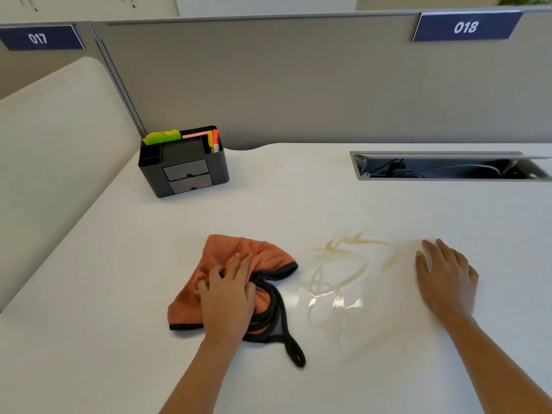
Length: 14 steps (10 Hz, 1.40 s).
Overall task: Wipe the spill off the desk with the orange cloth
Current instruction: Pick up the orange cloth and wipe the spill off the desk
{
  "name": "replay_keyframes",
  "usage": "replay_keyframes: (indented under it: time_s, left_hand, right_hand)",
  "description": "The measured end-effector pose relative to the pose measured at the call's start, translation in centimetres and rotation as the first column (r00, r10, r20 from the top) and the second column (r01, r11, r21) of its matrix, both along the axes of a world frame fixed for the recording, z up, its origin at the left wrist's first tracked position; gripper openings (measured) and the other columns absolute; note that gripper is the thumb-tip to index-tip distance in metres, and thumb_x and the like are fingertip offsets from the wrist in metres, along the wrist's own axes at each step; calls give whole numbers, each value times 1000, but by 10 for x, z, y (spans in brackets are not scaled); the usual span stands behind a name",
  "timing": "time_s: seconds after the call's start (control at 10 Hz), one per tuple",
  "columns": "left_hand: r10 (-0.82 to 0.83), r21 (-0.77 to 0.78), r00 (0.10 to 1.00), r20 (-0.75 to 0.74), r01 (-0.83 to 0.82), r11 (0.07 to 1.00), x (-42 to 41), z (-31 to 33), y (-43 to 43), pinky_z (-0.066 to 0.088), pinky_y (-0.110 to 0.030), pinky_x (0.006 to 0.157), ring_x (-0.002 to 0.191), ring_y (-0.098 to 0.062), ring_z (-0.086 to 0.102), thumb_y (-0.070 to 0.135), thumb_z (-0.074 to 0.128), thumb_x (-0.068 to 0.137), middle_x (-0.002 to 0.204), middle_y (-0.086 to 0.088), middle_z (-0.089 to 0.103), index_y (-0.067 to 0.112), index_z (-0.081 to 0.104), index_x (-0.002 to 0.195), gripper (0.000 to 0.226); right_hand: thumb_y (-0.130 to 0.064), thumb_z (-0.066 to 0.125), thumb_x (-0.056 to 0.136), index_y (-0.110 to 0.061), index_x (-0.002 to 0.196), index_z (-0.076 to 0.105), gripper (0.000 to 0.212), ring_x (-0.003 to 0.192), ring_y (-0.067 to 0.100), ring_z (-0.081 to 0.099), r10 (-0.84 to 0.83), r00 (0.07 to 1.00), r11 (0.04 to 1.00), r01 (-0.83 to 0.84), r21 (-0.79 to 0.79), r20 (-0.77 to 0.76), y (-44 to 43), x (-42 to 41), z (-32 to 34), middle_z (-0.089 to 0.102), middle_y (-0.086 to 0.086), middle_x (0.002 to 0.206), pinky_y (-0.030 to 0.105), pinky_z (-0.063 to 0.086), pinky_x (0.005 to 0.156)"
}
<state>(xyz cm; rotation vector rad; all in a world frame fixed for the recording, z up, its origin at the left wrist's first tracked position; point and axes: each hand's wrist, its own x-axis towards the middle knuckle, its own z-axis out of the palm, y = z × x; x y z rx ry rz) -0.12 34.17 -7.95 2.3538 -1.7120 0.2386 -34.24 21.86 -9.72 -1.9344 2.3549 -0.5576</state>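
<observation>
White desk (149,264), head view. Cloth (239,258) lies bunched at centre-left, orange with dark edging; a dark hanging loop (294,352) trails from it toward the near edge. Left hand (228,297) rests palm-down on top of the cloth, fingers curled into the folds, gripping the fabric; the cloth stays in contact with the desk. Spill (343,279) sits just right of the cloth, between the two hands: thin tan streaks at its far side, a wetter glossy patch nearer the person, faint smears spreading toward the near edge. Cloth edge is just beside the spill; cannot tell if they touch. Right hand (445,276) lies flat on the desk to the right of the spill, fingers extended and slightly spread, holding nothing. Organiser (183,164), black, stands at the far left of the desk against the grey partition (298,85), with green and pink notes and an orange pen upright in it. Cable tray (448,167), recessed, lid raised, at far right. Partition carries labels 017 (38,38) and 018 (466,26).
</observation>
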Motion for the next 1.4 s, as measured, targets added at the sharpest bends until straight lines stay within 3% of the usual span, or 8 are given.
replay_keyframes:
  time_s: [0.1, 0.2, 0.4, 0.5, 0.8, 1.0, 1.2, 1.4]
  left_hand:
    - [87, 32, 996, 0, -87, 996, 22, 3, -10, 46, -50, 73, 82, -39, 59, 24, 66, 79, 123, -6, 65, 20, 55, 127, 50]
    - [180, 64, 982, -51, -177, 982, 32, 10, -44, 39, -50, 86, 97, -40, 54, 29, 51, 90, 135, -7, 55, 22, 45, 135, 46]
    - [-40, 61, 999, -8, 40, 997, -27, 5, -69, 37, -49, 92, 110, -37, 50, 34, 43, 90, 139, 1, 51, 25, 43, 135, 46]
    - [-159, 31, 986, 42, 157, 987, -62, 3, -42, 48, -47, 80, 92, -31, 61, 35, 41, 83, 124, 5, 64, 27, 57, 123, 44]
    - [89, -131, 996, -31, -92, 987, -5, 2, 3, 48, -49, 70, 74, -38, 60, 24, 53, 76, 100, -13, 72, 15, 64, 114, 40]
    - [36, -38, 997, -63, -38, 999, -11, 1, -41, 41, -50, 82, 90, -40, 55, 26, 54, 84, 125, -4, 63, 18, 58, 122, 39]
    - [-190, -58, 981, -49, 187, 981, -85, -4, 5, 48, -45, 82, 90, -25, 59, 36, 38, 79, 123, 11, 63, 32, 59, 119, 45]
    - [-113, -145, 993, -45, 105, 984, -58, -8, 48, 50, -43, 80, 88, -26, 61, 35, 42, 78, 123, 9, 64, 27, 60, 120, 46]
  right_hand:
    - [-35, 39, 96, -21, 135, 47, 42, 134, 29, 36, 0, 1000, 1000, 0, -6, -3, 0, 1, 0, 43, 5, 147, 48, 26, 109]
    - [-36, 38, 96, -21, 135, 47, 43, 134, 29, 35, -6, 1000, 1000, 6, 4, -12, -2, 1, -2, 41, 5, 148, 47, 25, 109]
    - [-35, 36, 96, -20, 136, 46, 44, 134, 30, 34, 5, 1000, 1000, -5, 0, -30, -2, 2, -4, 41, 6, 148, 47, 25, 109]
    - [-36, 36, 96, -21, 136, 46, 43, 134, 30, 35, 8, 1000, 1000, -8, 0, -26, -1, 1, -4, 41, 5, 148, 47, 25, 109]
    - [-35, 36, 96, -21, 136, 46, 43, 134, 29, 35, 5, 1000, 1000, -5, -1, -20, -1, 1, -3, 41, 4, 148, 46, 26, 109]
    - [-34, 39, 95, -19, 134, 48, 42, 131, 31, 37, 1, 1000, 1000, -1, -19, -25, -3, 2, -5, 43, 6, 146, 47, 26, 107]
    - [-33, 37, 96, -18, 135, 47, 42, 132, 32, 36, 16, 1000, 1000, -17, -25, -16, -1, 2, -5, 42, 6, 146, 47, 26, 108]
    - [-34, 37, 96, -18, 135, 47, 43, 133, 31, 35, 17, 1000, 1000, -18, -18, -8, 1, 0, -4, 41, 6, 147, 47, 25, 109]
